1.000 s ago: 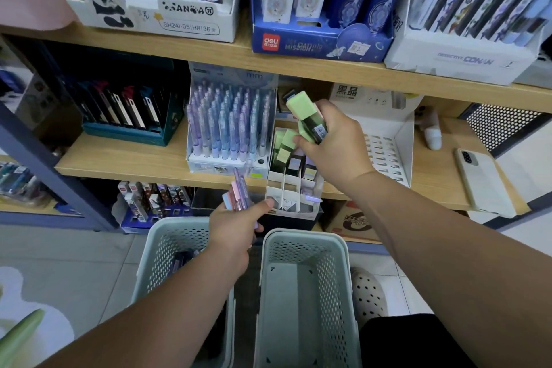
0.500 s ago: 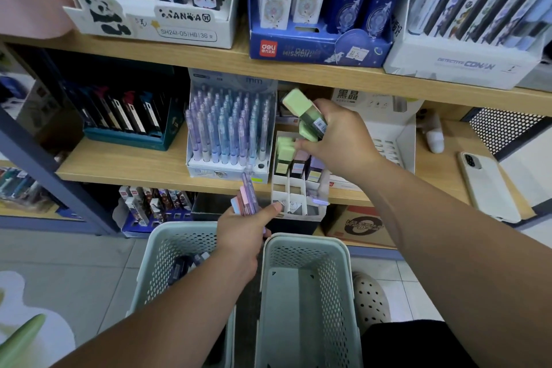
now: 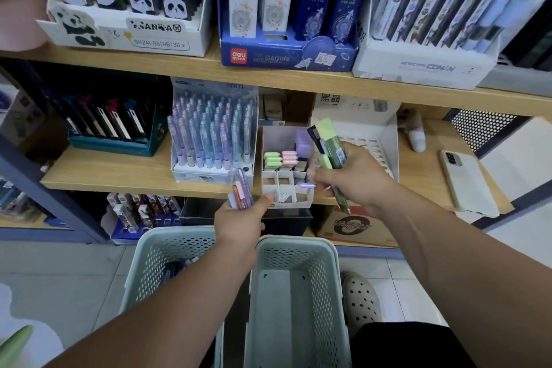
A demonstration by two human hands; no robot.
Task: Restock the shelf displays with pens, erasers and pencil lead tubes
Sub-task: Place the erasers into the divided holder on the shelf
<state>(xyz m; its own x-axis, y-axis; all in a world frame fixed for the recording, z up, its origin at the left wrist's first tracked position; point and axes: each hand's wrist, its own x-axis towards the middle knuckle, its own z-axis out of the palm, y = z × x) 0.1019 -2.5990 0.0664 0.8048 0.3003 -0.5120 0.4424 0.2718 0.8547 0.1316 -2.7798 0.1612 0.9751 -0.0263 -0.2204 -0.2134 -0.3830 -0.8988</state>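
Note:
My right hand (image 3: 355,179) grips a few green erasers (image 3: 328,140) in dark sleeves just right of the white divided eraser box (image 3: 285,199) on the middle shelf. Green, pink and purple erasers (image 3: 282,158) stand in the box's back cells; its front cells look bare. My left hand (image 3: 242,221) holds a small bundle of pink and purple pens (image 3: 240,193) below the shelf edge, in front of the white pen display (image 3: 212,140) full of pastel pens.
Two pale perforated baskets (image 3: 294,248) stand on the floor under my arms; the left one (image 3: 155,260) holds stock. A phone (image 3: 469,182) lies at the shelf's right end. Panda, blue and Conan display boxes line the upper shelf. An empty white rack (image 3: 385,140) stands behind my right hand.
My right hand has moved right and down with the green erasers, away from above the eraser box. The left hand with the pens has stayed nearly in place.

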